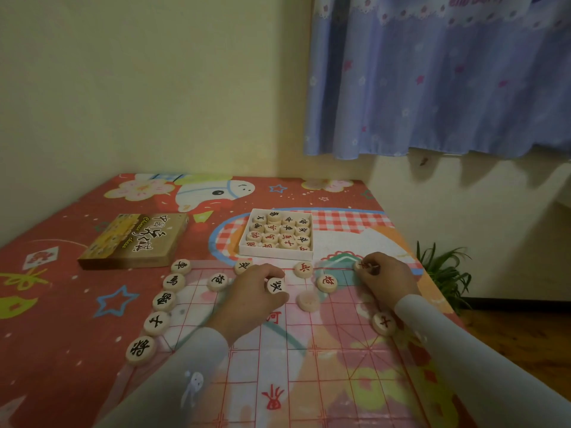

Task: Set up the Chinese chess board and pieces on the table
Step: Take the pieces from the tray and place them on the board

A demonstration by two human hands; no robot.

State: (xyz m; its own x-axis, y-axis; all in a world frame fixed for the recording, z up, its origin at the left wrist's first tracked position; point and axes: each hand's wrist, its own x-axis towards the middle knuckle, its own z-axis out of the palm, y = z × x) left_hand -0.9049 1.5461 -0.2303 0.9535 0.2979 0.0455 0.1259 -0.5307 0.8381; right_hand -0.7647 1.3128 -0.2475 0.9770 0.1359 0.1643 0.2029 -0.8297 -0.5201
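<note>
Corner room, yellow wall, blue curtain point(432, 81) on the right; table point(46, 273) under a red cartoon cloth. Head view only. Clear board sheet point(309, 359) with red grid is already laid flat in front of you, so the board step looks done. Your left hand point(250, 301) pinches a black-marked piece point(276, 285) over the mid-board, near the far edge. Your right hand point(386, 276) has fingers curled on a red-marked piece point(361, 265) at the far right edge of the grid. Placed so far: a column of five black pieces point(163, 301) down the left edge, two more black ones near the far edge, a red soldier point(303, 269), a red cannon point(327, 283), one face-down blank disc point(308, 300), and a red piece point(383, 323) by your right sleeve. White tray point(276, 253) beyond the board holds most of the set, so you're roughly a third through by my estimate. Box lid point(136, 240) sits far left, well apart. Potted plant point(441, 273) on the floor at right. Remaining: empty the tray, flip the blank disc.
</note>
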